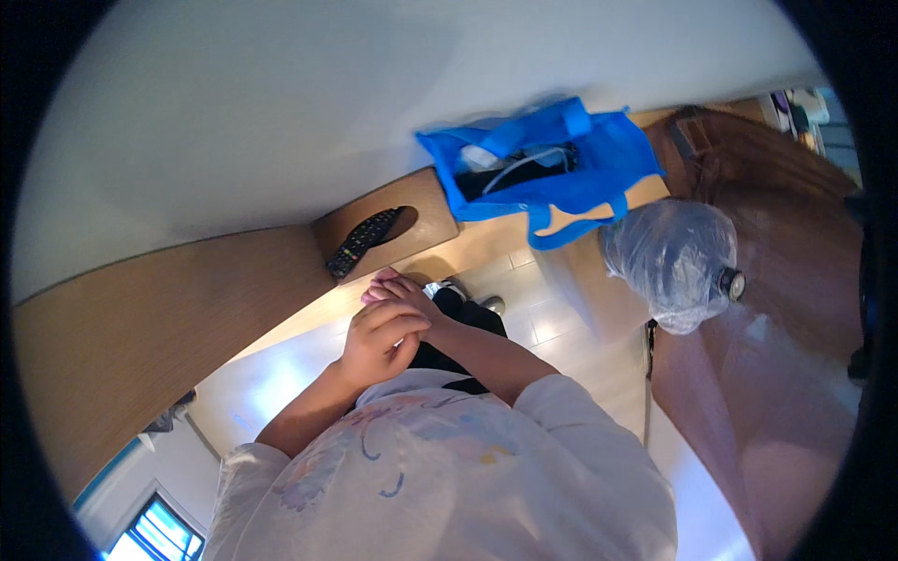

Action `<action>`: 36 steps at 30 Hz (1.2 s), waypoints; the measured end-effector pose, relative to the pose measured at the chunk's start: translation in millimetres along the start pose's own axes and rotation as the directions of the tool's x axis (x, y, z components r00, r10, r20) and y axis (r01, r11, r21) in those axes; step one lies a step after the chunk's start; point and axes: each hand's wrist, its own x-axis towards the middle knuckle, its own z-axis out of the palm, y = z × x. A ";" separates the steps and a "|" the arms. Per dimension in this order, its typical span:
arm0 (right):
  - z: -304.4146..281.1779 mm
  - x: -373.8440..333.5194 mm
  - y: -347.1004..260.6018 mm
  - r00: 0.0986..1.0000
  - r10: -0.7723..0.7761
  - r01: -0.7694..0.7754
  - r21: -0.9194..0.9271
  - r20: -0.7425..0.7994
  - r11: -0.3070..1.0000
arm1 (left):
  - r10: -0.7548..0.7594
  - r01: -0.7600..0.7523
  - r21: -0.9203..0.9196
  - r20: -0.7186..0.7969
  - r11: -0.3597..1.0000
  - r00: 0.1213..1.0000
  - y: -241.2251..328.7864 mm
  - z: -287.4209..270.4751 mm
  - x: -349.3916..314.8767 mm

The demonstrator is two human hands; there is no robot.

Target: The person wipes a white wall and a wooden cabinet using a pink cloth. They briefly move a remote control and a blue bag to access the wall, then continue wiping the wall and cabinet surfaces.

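Observation:
In front of my body, my two hands are brought together. My left hand [382, 342] curls its fingers over the wrist side of my right hand [402, 295]. The right hand points up and to the left, its fingers bent and close together. Its palm side is mostly hidden, so I cannot tell whether anything lies inside. Just beyond the hands, a black remote control [363, 245] lies slanted on a wooden box [423, 192] with an oval opening. Neither hand touches the remote or the box.
A blue tote bag [599, 178] with things inside stands beyond the box, its handle hanging over the near side. To its right is a large clear bottle [673, 252] wrapped in plastic, with a dark cap. Brown covering [786, 215] fills the right side. A wooden surface [178, 309] runs along the left.

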 end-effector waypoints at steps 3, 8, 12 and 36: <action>10.0 -8.5 12.6 0.998 -0.033 0.024 -0.175 -0.045 0.984 | -0.031 0.034 -0.023 0.124 0.999 0.992 -7.7 29.3 -0.9; -7.5 -25.9 24.5 0.994 0.043 -0.069 -0.272 -0.098 0.960 | -0.062 0.066 -0.002 0.315 0.998 0.947 -18.6 68.5 -8.9; -60.1 -46.1 49.1 0.962 0.175 -0.217 -0.197 -0.208 0.956 | -0.076 0.067 0.036 0.415 0.997 0.907 -29.0 84.3 -11.8; -49.0 -9.9 57.2 -0.140 0.862 0.169 0.846 -0.487 0.505 | 0.175 -0.198 0.028 0.360 0.980 0.917 -114.3 161.2 78.8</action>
